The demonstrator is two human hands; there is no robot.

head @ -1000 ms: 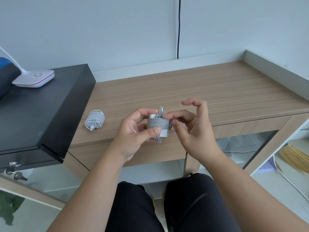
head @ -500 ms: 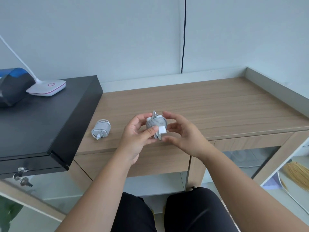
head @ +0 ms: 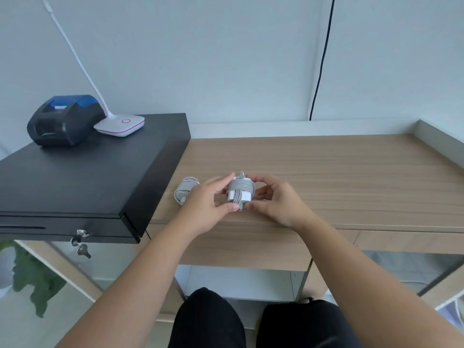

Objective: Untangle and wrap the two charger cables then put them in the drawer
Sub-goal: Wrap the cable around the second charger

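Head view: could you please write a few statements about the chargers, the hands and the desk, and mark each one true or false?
1. Both the left hand and the right hand hold the wrapped charger. True.
2. The second charger lies inside an open drawer. False: it lies on the desk, beside the black cash drawer.
3. The second charger's cable is already coiled. True.
4. The lamp stands on the wooden desk. False: its base sits on the black cash drawer, next to the printer.
5. The black cash drawer is pulled open. False: its front looks shut, with keys hanging in the lock.
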